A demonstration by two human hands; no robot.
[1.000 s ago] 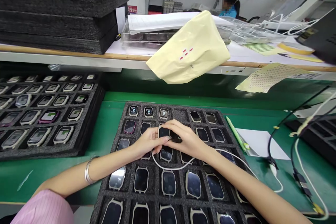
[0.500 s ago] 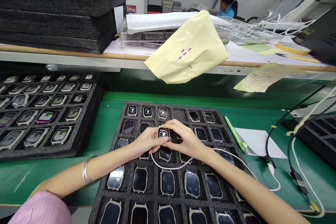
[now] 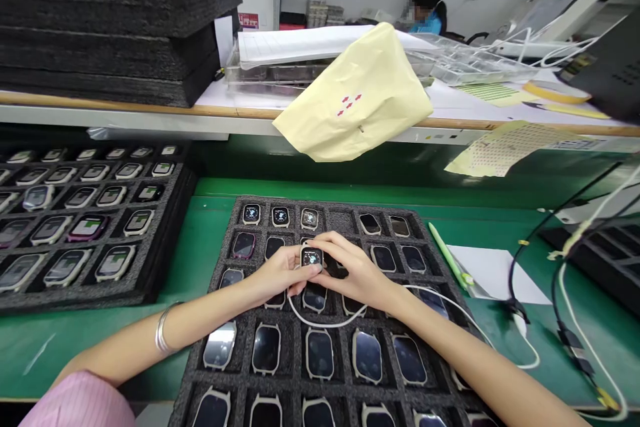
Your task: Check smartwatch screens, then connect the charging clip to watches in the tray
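Note:
Both hands meet over a black foam tray [image 3: 345,220] of smartwatch bodies on the green bench. My left hand [image 3: 280,273] pinches a small watch body [image 3: 311,257] whose screen is lit. My right hand [image 3: 355,270] closes on the same watch from the right, its fingers curled round the far side. A white cable [image 3: 320,321] loops from under the hands and runs off to the right. Three watches [image 3: 280,215] in the tray's back row also show lit screens; the others are dark.
A second foam tray [image 3: 150,280] of watches lies at the left. Stacked black foam [image 3: 115,27] and a yellow envelope [image 3: 355,97] sit on the raised shelf. A green pen [image 3: 446,255], white paper [image 3: 495,273] and cables [image 3: 565,320] lie right. Another person [image 3: 425,10] sits far back.
The watch between my hands was dark a second ago; its screen has lit up. Both hands have stayed in place over the tray.

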